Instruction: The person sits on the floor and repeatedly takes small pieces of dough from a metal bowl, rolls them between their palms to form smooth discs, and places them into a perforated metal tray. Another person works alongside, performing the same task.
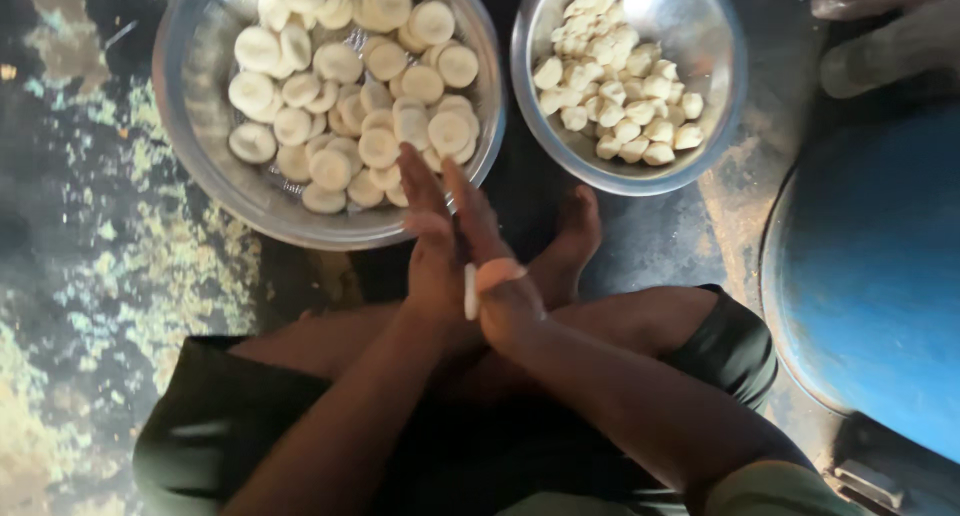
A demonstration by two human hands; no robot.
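The floor [110, 266] here is dark and worn, blotched with pale, flaky patches on the left, and the person sits on it cross-legged, a bare foot [575, 241] poking out just beyond the hands. Two metal bowls stand on the far side: the large bowl [205, 166] on the left is full of flattened dough discs [345, 86], and the smaller bowl [725, 106] to its right holds little rounded dough balls [625, 81], heaped toward its middle. At the right edge, a big blue drum [880, 296] crowds in close to the knee.

Both hands meet in front of the person, just near of the large bowl's rim. The left hand [435, 261] and right hand [500, 276] are pressed palm to palm with fingers stretched flat and pointing away, and a pale dough piece [478, 281] is squeezed between them; only its thin edge shows at the heel of the palms. So neither hand is clenched; the grip is a flat press.

To my eye this is the flattening step. Doing it well seems to call for keeping the palms parallel and the pressure even, so that the disc comes out the same thickness as those in the left bowl, and for keeping the dough centred so it does not slip out toward the wrists.
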